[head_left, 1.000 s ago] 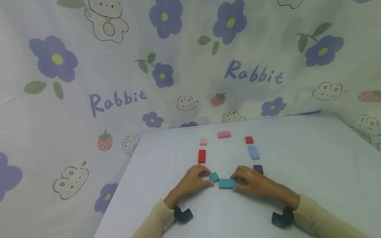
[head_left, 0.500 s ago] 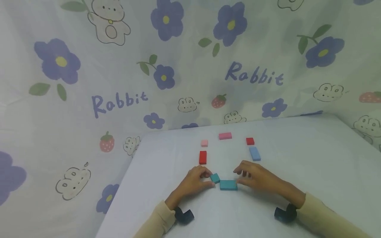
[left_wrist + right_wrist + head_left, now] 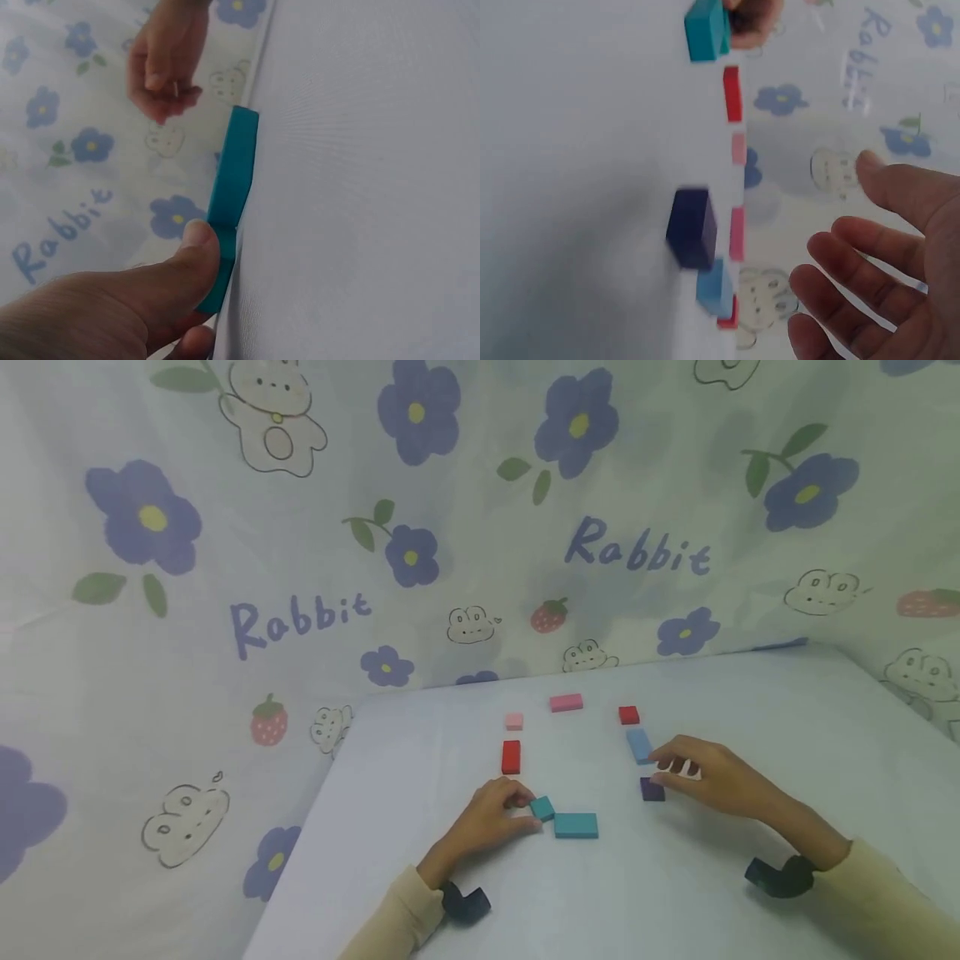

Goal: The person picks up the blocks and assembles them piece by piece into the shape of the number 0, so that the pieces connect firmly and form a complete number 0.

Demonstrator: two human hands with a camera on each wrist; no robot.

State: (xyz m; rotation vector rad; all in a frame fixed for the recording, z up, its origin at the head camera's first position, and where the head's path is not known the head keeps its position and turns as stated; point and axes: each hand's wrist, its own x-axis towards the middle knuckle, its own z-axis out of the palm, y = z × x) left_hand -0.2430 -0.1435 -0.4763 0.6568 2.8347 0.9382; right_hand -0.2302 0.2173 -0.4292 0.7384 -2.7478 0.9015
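Observation:
My left hand (image 3: 490,817) rests on the table and pinches the small teal block (image 3: 542,808) between thumb and fingers. A corner of that block meets the longer teal block (image 3: 576,826); in the left wrist view the thumb presses the small one's side. My right hand (image 3: 716,777) hovers over the purple block (image 3: 652,789), fingers loosely bent and holding nothing. In the right wrist view its fingers are spread apart from the purple block (image 3: 692,229). Just behind the purple block lies a light blue block (image 3: 640,747), partly near the right fingertips.
A red block (image 3: 511,757) and a light pink block (image 3: 513,722) lie on the left. Farther back are a pink block (image 3: 566,702) and a small red block (image 3: 628,715). A patterned cloth (image 3: 472,527) hangs behind the white table (image 3: 420,735).
My right hand has let go of the longer teal block and moved right and back, over to the purple block. The left hand stays at the small teal block.

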